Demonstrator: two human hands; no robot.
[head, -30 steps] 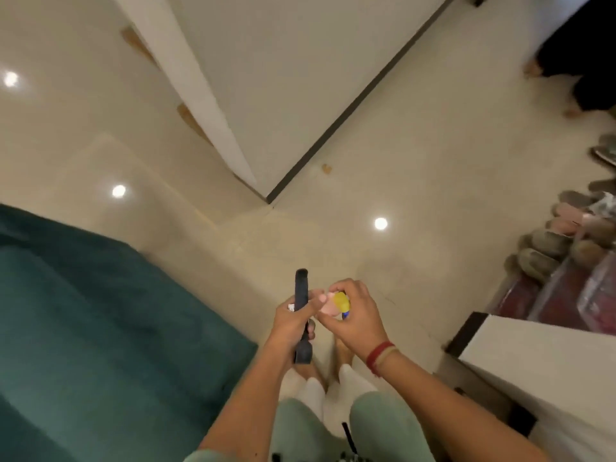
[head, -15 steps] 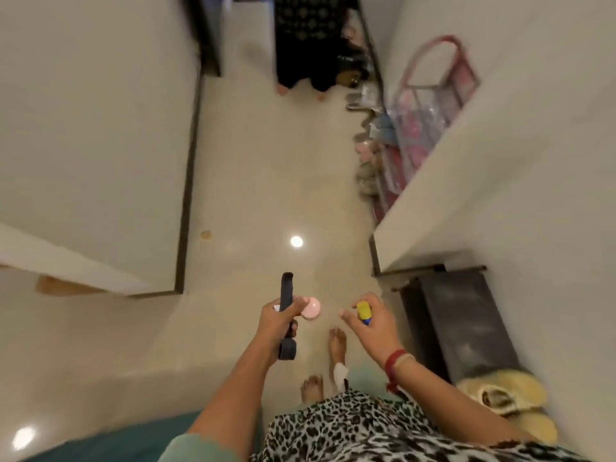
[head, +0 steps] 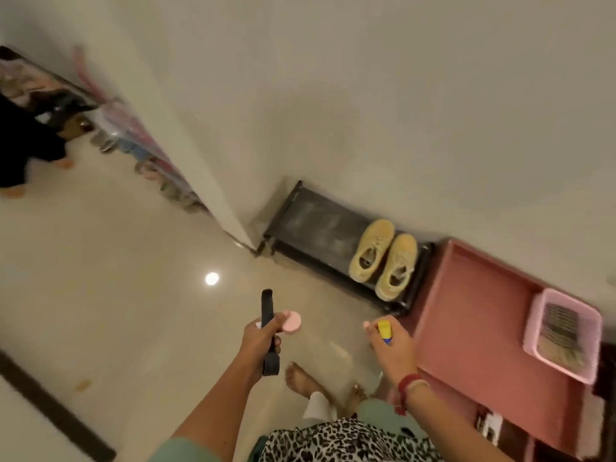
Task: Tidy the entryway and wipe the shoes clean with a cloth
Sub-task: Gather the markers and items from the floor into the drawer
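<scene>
A pair of yellow shoes (head: pixel 383 260) stands on a low black rack (head: pixel 313 225) against the wall. My left hand (head: pixel 261 338) grips a long black object (head: pixel 267 315) and pinches a small pink round item (head: pixel 291 322) at the thumb. My right hand (head: pixel 393 348) holds a small yellow and blue object (head: pixel 384 330). Both hands hover above the floor, in front of the rack and apart from each other.
A pink cabinet top (head: pixel 473 328) with a pink basket (head: pixel 563 335) stands right of the rack. A wall corner (head: pixel 213 195) juts out at centre. Behind it, several shoes (head: pixel 166 185) line the floor, and a person in black (head: pixel 23 148) stands far left.
The view has swung to the right, bringing the black rack, yellow shoes and pink cabinet into sight. My hands have moved apart, the pink item staying in the left and the yellow one in the right.
</scene>
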